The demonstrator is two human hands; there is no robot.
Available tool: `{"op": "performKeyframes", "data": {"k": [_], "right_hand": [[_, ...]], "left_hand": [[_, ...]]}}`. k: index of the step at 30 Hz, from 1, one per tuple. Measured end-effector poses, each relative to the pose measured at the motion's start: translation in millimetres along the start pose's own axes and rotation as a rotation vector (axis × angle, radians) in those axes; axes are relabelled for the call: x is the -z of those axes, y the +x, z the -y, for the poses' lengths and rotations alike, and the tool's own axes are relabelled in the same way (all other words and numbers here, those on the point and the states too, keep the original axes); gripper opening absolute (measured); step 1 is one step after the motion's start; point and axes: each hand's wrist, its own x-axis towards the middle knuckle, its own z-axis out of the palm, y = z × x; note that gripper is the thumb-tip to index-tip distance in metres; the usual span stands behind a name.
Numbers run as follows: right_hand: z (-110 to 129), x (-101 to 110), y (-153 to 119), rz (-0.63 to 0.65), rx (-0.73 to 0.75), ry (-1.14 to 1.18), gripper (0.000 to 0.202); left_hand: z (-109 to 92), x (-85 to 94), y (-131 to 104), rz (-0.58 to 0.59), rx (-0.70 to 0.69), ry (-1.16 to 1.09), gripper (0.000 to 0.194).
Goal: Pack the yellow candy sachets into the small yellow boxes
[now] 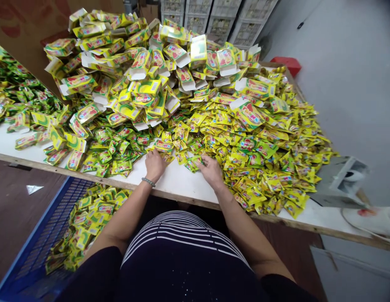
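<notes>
While the left hand [155, 165] curls, the right hand [211, 172] angles inward.

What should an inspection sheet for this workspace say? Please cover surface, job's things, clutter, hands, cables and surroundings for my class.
Surface: white tabletop, wooden front edge, largely covered.
Job's things: piled cartons, many flaps open; yellow packets heaped at right; green packets mostly at left.
Clutter: pale scrap on the floor; grey box on the table's right.
Hands: left hand at a yellow pack, grip unclear; right hand with fingers on a green packet, apparently pinching it.
Cables: thin dark cord at the wall; where it leads is unclear.
Surroundings: white crates behind; blue basket of yellow packs below; pale wall at right.
</notes>
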Motion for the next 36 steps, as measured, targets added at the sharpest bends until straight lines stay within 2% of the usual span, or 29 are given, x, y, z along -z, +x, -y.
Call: {"op": "performKeyframes", "data": {"k": [2,4,7,10,12,15,19,22,25,28,30,31,32,34,36], "right_hand": [[10.5,-9.8,4.1,0.052,-0.016,0.093,0.030],[20.4,-19.7,5.6,0.125,-0.035,0.182,0.033],[30.3,-28.4,1.6,0.177,-0.118,0.357,0.041],[34.9,-28.9,-4.2,0.195,-0.171,0.512,0.043],[35.8,-28.8,-5.7,0.228,-0.141,0.527,0.041],[33.4,-33.0,-5.8,0.235,-0.108,0.472,0.039],[29.1,-43.8,-10.0,0.159,-0.164,0.438,0.043],[30.6,-47.6,-16.7,0.072,-0.116,0.368,0.043],[33.5,-43.9,-22.0,0.116,-0.096,0.395,0.046],[33.1,-34.6,-22.8,0.241,-0.085,0.406,0.047],[31.6,-28.4,-20.6,0.260,-0.060,0.340,0.043],[31.1,-26.2,-19.1,0.247,-0.050,0.290,0.040],[31.0,-24.7,-17.5,0.225,-0.041,0.235,0.037],[32.1,-24.5,-15.3,0.184,-0.022,0.134,0.032],[34.1,-27.1,-15.4,0.156,-0.003,0.066,0.031]], "left_hand": [[1.6,1.3,2.7,0.007,0.024,-0.025,0.052],[5.0,2.0,4.4,0.049,0.037,-0.142,0.040],[14.0,-0.1,0.2,0.116,0.032,-0.539,0.032],[20.3,-1.7,-10.9,0.227,0.019,-0.974,0.039],[19.2,1.1,-18.8,0.323,0.029,-1.121,0.043],[11.2,8.9,-28.3,0.396,0.072,-1.242,0.047],[0.3,12.0,-37.8,0.399,0.113,-1.348,0.044],[-4.7,5.9,-42.4,0.328,0.130,-1.369,0.048],[-6.0,-0.7,-44.3,0.286,0.140,-1.400,0.050],[-0.9,0.7,-41.0,0.411,0.074,-1.357,0.045],[5.7,8.6,-33.9,0.465,-0.001,-1.229,0.038],[9.1,14.4,-28.7,0.428,-0.046,-1.115,0.036],[12.1,21.0,-22.5,0.344,-0.096,-0.967,0.036],[15.3,33.9,-8.7,0.106,-0.191,-0.609,0.041],[13.4,42.6,4.5,-0.043,-0.203,-0.292,0.042]]}}
